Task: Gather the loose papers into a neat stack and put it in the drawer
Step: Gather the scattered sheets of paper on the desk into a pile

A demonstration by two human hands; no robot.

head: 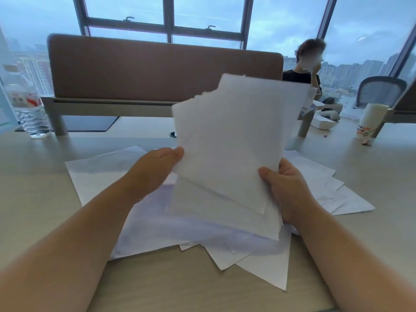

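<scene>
A bundle of white papers (234, 140) stands raised above the desk, its sheets fanned out unevenly at the top. My left hand (155, 170) holds the bundle's left edge, thumb against the front sheet. My right hand (286, 188) grips the lower right edge, thumb on the front and fingers hidden behind. More loose white sheets (101, 174) lie spread on the desk (36, 199) beneath and around both hands, some reaching out at the right (337, 194) and toward me (265, 264). No drawer is in view.
A water bottle (29, 104) stands at the far left. A brown divider panel (157, 68) runs across the back of the desk. A stack of paper cups (371, 120) stands at the right. Another person (304, 68) sits beyond the divider, near a chair (380, 91).
</scene>
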